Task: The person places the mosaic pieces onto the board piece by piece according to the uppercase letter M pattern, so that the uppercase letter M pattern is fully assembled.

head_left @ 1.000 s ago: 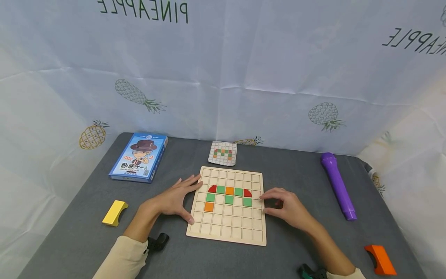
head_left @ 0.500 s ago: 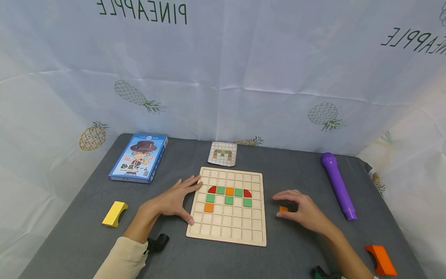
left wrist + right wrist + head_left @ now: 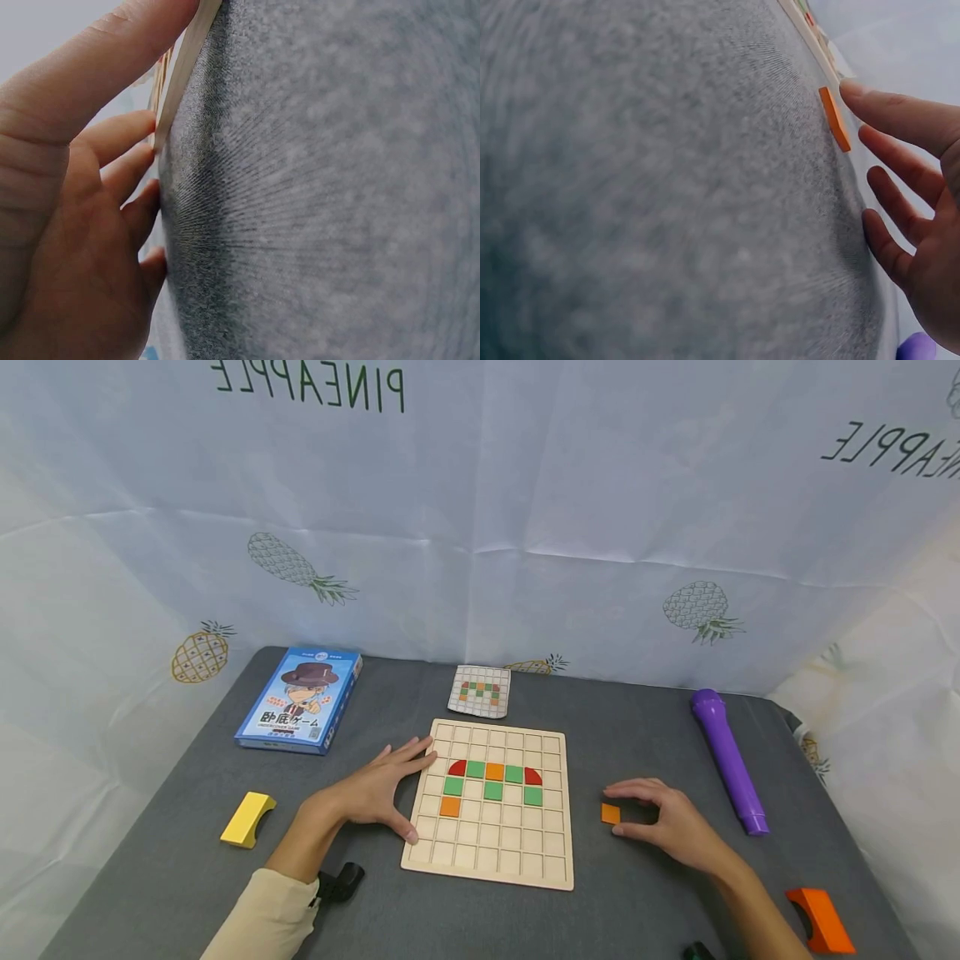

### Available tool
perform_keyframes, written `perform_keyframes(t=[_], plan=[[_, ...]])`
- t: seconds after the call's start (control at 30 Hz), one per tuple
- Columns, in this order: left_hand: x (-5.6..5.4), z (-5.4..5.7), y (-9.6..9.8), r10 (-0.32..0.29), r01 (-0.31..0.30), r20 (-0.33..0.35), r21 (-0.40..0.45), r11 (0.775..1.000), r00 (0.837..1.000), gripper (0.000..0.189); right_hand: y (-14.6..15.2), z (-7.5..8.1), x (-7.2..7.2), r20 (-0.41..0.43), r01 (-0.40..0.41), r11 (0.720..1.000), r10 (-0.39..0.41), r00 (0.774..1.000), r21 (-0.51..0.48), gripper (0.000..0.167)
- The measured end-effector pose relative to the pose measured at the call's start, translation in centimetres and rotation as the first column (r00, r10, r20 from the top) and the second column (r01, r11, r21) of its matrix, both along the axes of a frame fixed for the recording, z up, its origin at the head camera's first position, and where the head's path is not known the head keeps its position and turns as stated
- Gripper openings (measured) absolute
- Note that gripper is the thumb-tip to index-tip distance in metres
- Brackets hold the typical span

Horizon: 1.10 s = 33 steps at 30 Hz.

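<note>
A square wooden grid board (image 3: pixel 487 862) lies on the grey table, holding several green squares, two red quarter-round tiles and two orange squares. My left hand (image 3: pixel 375 787) rests along its left edge, fingers spread, the thumb at the lower left; the left wrist view has the thumb (image 3: pixel 97 60) against the board's side. To the right of the board, a loose orange square tile (image 3: pixel 611 813) lies flat on the cloth. Around it, with thumb and fingers apart, is my right hand (image 3: pixel 671 822). In the right wrist view the orange tile (image 3: pixel 834 120) sits just beyond the fingertips, not pinched.
Behind the board lies a small pattern card (image 3: pixel 478 692). A blue game box (image 3: pixel 300 700) and a yellow arch block (image 3: pixel 247 819) are on the left. To the right are a purple microphone-shaped toy (image 3: pixel 727 760) and an orange arch block (image 3: pixel 821 920).
My right hand has drawn away from the board's right edge, moving right and slightly nearer me. The loose orange tile has come into view. My left hand has stayed in place.
</note>
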<state>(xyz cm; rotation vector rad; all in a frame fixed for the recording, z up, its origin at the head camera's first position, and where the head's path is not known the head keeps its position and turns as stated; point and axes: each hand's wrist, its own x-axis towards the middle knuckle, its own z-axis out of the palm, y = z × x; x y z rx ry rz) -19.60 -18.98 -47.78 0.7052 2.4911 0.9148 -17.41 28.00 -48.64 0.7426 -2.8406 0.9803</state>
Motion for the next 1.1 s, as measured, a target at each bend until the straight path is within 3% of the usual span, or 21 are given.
perform_keyframes(t=[0.47, 1.1], plan=[[-0.07, 0.17, 0.04, 0.003, -0.003, 0.003, 0.003, 1.000, 1.000, 0.120, -0.05, -0.71, -0.13, 0.044, 0.031, 0.998, -0.033, 0.998, 0.046, 0.043], [0.02, 0.20, 0.10, 0.010, -0.010, 0.001, -0.007, 1.000, 1.000, 0.121, -0.25, -0.64, -0.06, 0.078, 0.044, 0.999, -0.046, 0.996, 0.020, 0.033]])
